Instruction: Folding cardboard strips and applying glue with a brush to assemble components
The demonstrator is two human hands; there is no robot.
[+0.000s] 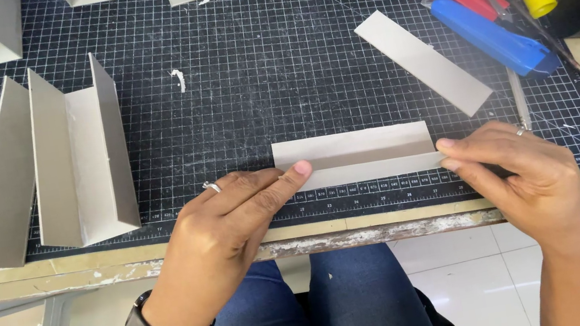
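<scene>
Black cutting mat (pixel 276 72): left hand (pixel 227 231) and right hand (pixel 520 169) pinching folded card strip (pixel 359 156); loose strip (pixel 421 61), folded boards (pixel 75 154), probably knives (pixel 495 37) beside.

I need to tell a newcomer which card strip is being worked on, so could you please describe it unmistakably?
Start at the black cutting mat and go to its near edge. The strip lies there level between the left hand and right hand, fingers on each end. Unlike the loose slanted strip near the blue tool, it is creased lengthwise.
</scene>
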